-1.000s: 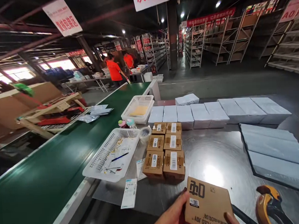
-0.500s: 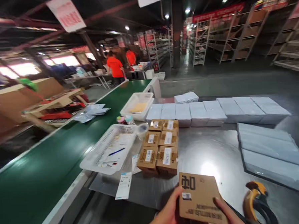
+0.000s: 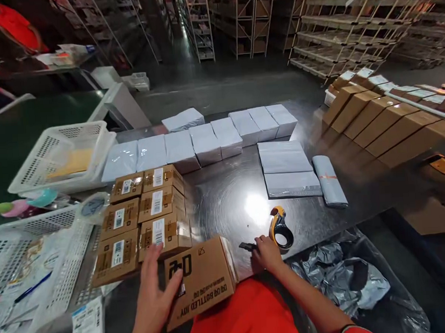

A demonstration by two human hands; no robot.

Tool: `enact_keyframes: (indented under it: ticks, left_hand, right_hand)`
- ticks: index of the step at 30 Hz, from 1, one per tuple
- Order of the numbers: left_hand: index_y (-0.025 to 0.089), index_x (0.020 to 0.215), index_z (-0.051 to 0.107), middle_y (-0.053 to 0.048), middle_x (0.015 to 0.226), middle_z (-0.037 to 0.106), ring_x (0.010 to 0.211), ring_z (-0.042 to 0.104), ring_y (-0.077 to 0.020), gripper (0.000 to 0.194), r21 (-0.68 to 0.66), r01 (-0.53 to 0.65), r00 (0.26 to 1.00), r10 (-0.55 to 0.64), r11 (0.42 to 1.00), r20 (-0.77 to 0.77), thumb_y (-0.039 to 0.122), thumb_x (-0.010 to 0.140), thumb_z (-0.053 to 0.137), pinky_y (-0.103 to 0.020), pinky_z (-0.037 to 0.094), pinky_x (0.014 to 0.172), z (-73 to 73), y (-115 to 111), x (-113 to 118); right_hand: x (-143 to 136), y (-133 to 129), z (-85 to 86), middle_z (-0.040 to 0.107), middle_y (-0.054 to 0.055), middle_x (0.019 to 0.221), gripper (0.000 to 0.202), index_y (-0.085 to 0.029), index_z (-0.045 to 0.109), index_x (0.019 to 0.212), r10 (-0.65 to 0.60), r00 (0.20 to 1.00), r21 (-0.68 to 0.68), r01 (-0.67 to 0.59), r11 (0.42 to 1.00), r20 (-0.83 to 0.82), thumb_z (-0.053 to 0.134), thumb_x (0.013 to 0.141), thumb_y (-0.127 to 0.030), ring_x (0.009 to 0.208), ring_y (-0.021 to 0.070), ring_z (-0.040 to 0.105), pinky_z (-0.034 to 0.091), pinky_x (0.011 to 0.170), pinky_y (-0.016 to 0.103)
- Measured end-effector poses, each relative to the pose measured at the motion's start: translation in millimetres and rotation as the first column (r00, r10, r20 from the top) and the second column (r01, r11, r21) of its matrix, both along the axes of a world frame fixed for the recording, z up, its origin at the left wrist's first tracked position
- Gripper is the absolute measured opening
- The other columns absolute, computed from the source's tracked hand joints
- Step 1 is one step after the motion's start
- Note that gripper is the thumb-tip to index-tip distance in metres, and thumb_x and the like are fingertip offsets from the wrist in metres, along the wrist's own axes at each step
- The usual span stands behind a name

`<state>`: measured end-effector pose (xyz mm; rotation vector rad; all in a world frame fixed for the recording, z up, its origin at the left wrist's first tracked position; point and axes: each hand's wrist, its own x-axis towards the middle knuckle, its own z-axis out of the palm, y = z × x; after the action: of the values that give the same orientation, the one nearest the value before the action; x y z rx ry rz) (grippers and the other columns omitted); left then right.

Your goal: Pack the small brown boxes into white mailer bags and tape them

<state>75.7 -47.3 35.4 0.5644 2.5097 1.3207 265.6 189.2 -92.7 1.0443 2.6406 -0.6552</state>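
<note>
A brown cardboard box (image 3: pixel 204 281) with dark print rests at the near edge of the metal table. My left hand (image 3: pixel 154 289) lies against its left side, thumb on top and fingers spread apart. To the right of the box, my right hand (image 3: pixel 267 253) is closed round a small dark tool (image 3: pixel 248 246), maybe a cutter, pointing left. Just beyond that hand lies a yellow and black tape dispenser (image 3: pixel 281 228). Small brown boxes (image 3: pixel 156 202) with white labels stand in two columns behind the box and my left hand.
White wrapped packages (image 3: pixel 180 149) line the table's back. Grey mailer bags (image 3: pixel 287 168) and a roll (image 3: pixel 329 181) lie right. White baskets (image 3: pixel 62 182) stand left, brown cartons (image 3: pixel 384 123) far right. Crumpled plastic (image 3: pixel 343 274) fills a bag below the right edge. A person in red (image 3: pixel 14 28) is back left.
The view has swung right and down. My right hand has let go of the box and now holds the dark tool. My left hand has opened against the box, which is now lower left.
</note>
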Motion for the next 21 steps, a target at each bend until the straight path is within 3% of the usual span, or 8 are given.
enact_keyframes:
  ticks: [1, 3, 5, 7, 10, 13, 16, 21]
  left_hand:
    - [0.023, 0.140, 0.047, -0.012, 0.156, 0.035, 0.143, 0.033, -0.0362, 0.065, -0.082, 0.095, 0.971, -0.110, 0.992, -0.212, 0.051, 0.082, 0.055, -0.057, 0.032, 0.114, 6.4, 7.8, 0.1]
    - [0.024, 0.138, 0.050, -0.012, 0.157, 0.034, 0.143, 0.032, -0.0360, 0.058, -0.245, 0.253, 0.822, -0.341, 0.936, -0.456, 0.050, 0.086, 0.052, -0.059, 0.026, 0.116, 13.8, 26.4, 3.6]
    - [0.023, 0.137, 0.054, -0.015, 0.144, 0.051, 0.132, 0.046, -0.0363, 0.055, -0.393, 0.343, 0.698, -0.511, 0.853, -0.501, 0.051, 0.089, 0.047, -0.060, 0.033, 0.110, 11.6, 43.7, 9.5]
    - [0.021, 0.136, 0.055, -0.015, 0.126, 0.065, 0.114, 0.058, -0.0348, 0.056, -0.515, 0.366, 0.662, -0.605, 0.776, -0.442, 0.052, 0.091, 0.043, -0.057, 0.043, 0.098, 2.5, 54.5, 14.4]
    - [0.020, 0.137, 0.055, -0.014, 0.116, 0.069, 0.101, 0.062, -0.0310, 0.057, -0.591, 0.361, 0.680, -0.637, 0.721, -0.362, 0.053, 0.093, 0.039, -0.049, 0.047, 0.088, -10.9, 57.8, 16.6]
    - [0.020, 0.135, 0.056, -0.013, 0.116, 0.069, 0.101, 0.062, -0.0301, 0.058, -0.589, 0.358, 0.679, -0.635, 0.724, -0.368, 0.055, 0.092, 0.039, -0.046, 0.045, 0.088, -15.1, 54.7, 15.8]
    - [0.021, 0.134, 0.057, -0.012, 0.113, 0.071, 0.100, 0.063, -0.0296, 0.057, -0.580, 0.349, 0.674, -0.628, 0.736, -0.391, 0.055, 0.092, 0.040, -0.045, 0.045, 0.088, -15.3, 52.0, 14.6]
    - [0.022, 0.135, 0.057, -0.010, 0.109, 0.073, 0.096, 0.066, -0.0285, 0.056, -0.581, 0.377, 0.643, -0.656, 0.721, -0.397, 0.053, 0.090, 0.045, -0.042, 0.048, 0.084, -22.5, 46.6, 6.3]
  right_hand:
    - [1.8, 1.1, -8.4, 0.064, 0.020, 0.113, 0.030, -0.011, 0.063, 0.114, 0.033, 0.998, 0.025, -0.034, 0.999, 0.045, 0.052, 0.087, -0.017, 0.108, 0.0326, 0.058, 0.045, 0.091, 0.042]
    - [2.5, -3.0, -20.8, 0.064, 0.022, 0.114, 0.031, -0.010, 0.062, 0.112, 0.033, 0.997, 0.021, -0.035, 0.999, 0.065, 0.045, 0.087, -0.009, 0.108, 0.0332, 0.058, 0.045, 0.089, 0.042]
    - [0.9, -11.1, -25.6, 0.064, 0.021, 0.113, 0.032, -0.011, 0.063, 0.110, 0.022, 0.997, 0.026, -0.024, 0.999, 0.079, 0.039, 0.088, -0.006, 0.107, 0.0326, 0.059, 0.046, 0.087, 0.041]
    - [1.5, -15.6, -21.8, 0.065, 0.019, 0.111, 0.027, -0.013, 0.062, 0.108, 0.012, 0.997, 0.017, -0.014, 1.000, 0.075, 0.042, 0.090, -0.010, 0.104, 0.0309, 0.061, 0.047, 0.083, 0.038]
    - [16.9, 1.6, -4.2, 0.064, 0.014, 0.113, 0.026, -0.018, 0.058, 0.114, -0.131, 0.982, 0.017, 0.134, 0.991, -0.136, 0.043, 0.095, -0.026, 0.104, 0.0288, 0.060, 0.048, 0.086, 0.036]
    - [52.3, 54.9, 10.1, 0.062, 0.013, 0.112, 0.031, -0.022, 0.056, 0.118, -0.447, 0.796, 0.020, 0.497, 0.867, -0.407, 0.043, 0.095, -0.039, 0.109, 0.0318, 0.057, 0.044, 0.091, 0.041]
    - [91.7, 117.7, 5.6, 0.061, 0.018, 0.108, 0.027, -0.018, 0.061, 0.109, -0.637, 0.696, 0.102, 0.697, 0.709, -0.330, 0.050, 0.092, -0.035, 0.109, 0.0366, 0.056, 0.042, 0.091, 0.046]
    - [114.0, 170.6, -17.4, 0.063, 0.024, 0.101, 0.021, -0.007, 0.065, 0.100, -0.678, 0.712, 0.172, 0.702, 0.691, -0.182, 0.061, 0.083, -0.020, 0.103, 0.0393, 0.060, 0.044, 0.085, 0.047]
